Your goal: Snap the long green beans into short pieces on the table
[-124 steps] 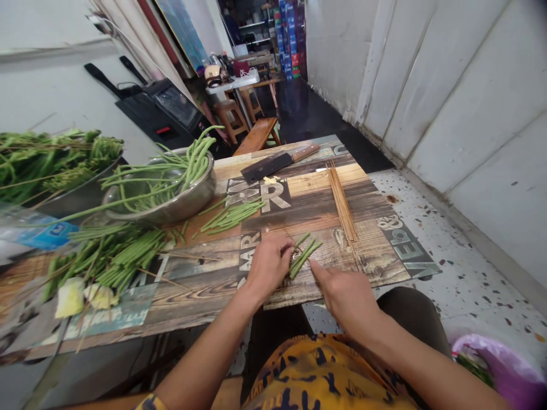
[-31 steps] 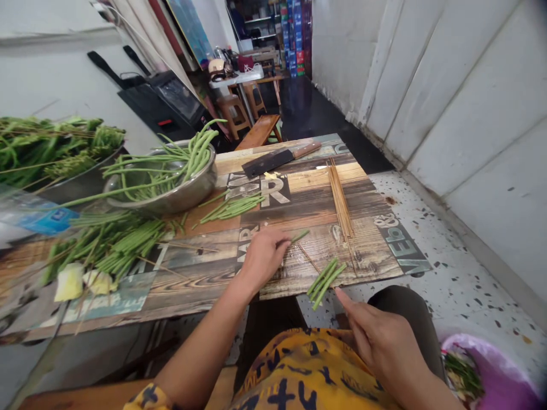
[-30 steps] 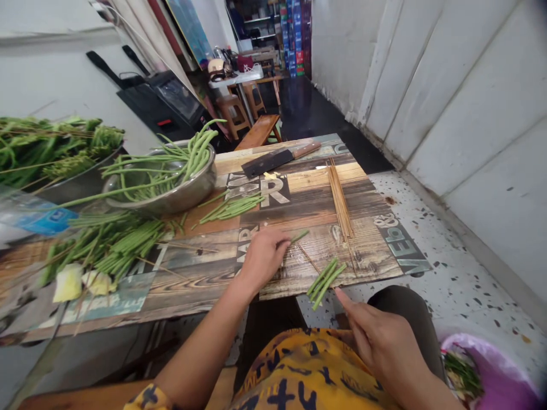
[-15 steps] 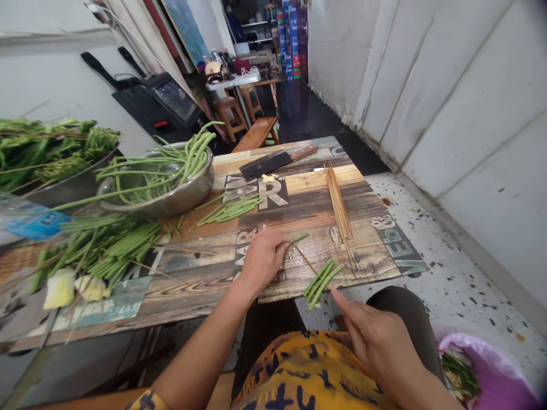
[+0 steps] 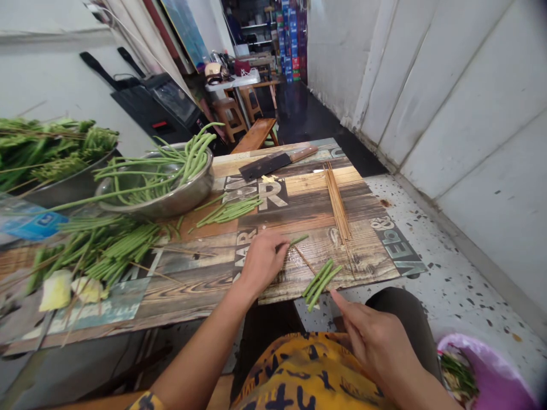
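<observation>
My left hand (image 5: 265, 257) is closed in a pinch at the middle of the near table edge. From its fingertips sticks out a short piece of green long bean (image 5: 299, 240). My right hand (image 5: 376, 330) is closed at the blunt end of a thin bamboo skewer (image 5: 306, 259), just past the table edge. Several cut bean pieces (image 5: 321, 285) sit side by side on that skewer, close to my right fingertips. The skewer's far end points at the bean piece by my left hand; whether they touch I cannot tell.
Bare skewers (image 5: 337, 205) lie right of my hands. A cleaver (image 5: 273, 163) rests at the back. Leftward are cut beans (image 5: 233, 209), a metal bowl (image 5: 188, 193) of long beans and a heap of skewered bunches (image 5: 123, 250). A pink-lined bin (image 5: 496, 370) stands low at right.
</observation>
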`<action>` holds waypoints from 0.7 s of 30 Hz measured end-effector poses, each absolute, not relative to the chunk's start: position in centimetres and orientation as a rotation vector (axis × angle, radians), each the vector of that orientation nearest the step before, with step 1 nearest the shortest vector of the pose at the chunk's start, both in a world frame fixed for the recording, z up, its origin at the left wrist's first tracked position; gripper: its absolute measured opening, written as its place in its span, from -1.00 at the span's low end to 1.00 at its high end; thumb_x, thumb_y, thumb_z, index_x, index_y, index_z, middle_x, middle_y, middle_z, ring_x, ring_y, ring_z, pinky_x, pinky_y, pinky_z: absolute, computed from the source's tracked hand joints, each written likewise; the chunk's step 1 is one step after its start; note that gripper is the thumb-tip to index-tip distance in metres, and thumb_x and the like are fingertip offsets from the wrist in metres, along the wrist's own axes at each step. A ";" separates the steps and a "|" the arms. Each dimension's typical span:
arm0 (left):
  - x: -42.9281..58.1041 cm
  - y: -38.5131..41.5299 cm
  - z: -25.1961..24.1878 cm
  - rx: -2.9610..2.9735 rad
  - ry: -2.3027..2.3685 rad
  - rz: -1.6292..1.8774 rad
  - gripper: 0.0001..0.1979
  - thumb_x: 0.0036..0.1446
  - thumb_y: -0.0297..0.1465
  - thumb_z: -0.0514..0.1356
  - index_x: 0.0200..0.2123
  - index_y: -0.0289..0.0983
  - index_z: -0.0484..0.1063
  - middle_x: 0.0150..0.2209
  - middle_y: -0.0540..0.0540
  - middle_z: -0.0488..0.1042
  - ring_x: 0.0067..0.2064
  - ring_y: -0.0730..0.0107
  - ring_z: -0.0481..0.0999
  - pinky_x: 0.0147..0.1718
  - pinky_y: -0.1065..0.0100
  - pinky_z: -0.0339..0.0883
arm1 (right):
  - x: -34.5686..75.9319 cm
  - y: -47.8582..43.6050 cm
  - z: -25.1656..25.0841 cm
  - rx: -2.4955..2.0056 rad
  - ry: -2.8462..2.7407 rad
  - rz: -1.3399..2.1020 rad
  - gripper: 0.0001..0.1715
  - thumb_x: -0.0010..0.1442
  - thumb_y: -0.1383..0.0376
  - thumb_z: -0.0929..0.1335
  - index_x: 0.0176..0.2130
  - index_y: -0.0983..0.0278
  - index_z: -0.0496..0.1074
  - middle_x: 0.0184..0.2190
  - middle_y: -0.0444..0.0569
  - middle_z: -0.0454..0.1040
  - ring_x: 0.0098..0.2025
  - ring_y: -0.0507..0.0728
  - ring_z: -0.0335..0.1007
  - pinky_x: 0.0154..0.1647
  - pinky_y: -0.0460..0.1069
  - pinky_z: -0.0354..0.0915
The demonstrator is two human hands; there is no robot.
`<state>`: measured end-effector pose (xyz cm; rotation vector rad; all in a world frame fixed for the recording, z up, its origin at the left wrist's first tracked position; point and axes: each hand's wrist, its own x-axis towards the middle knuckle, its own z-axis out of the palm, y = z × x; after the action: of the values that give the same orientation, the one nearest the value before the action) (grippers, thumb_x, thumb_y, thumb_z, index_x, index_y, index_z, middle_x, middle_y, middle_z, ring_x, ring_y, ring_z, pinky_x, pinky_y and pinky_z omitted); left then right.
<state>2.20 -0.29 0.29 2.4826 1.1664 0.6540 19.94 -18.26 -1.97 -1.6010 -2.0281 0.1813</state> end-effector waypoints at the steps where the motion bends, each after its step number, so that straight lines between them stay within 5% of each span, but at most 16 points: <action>1: 2.2 -0.3 0.3 2.487 1.168 0.655 -0.87 0.08 -0.51 0.16 -0.43 -0.27 0.50 -0.41 -0.06 0.51 -0.31 0.31 0.42 -0.25 0.30 0.24 | 19.9 -18.3 -2.0 -1.606 -2.026 0.187 -0.51 0.20 0.48 0.11 0.06 0.45 0.35 -0.54 -0.02 0.47 -0.55 0.04 0.41 -0.52 -0.11 0.35; 21: 2.2 -0.4 0.2 2.498 1.161 0.667 -0.88 0.08 -0.51 0.15 -0.43 -0.27 0.48 -0.41 -0.06 0.51 -0.31 0.31 0.43 -0.23 0.28 0.25 | 19.3 -18.5 -1.8 -1.648 -1.956 0.301 -0.48 0.20 0.47 0.13 0.11 0.37 0.31 -0.50 -0.01 0.51 -0.51 0.03 0.42 -0.43 -0.12 0.36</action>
<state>2.19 -0.43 0.23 2.4978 1.1611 0.6672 19.33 -18.54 -1.77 -1.6481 -1.9559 0.3013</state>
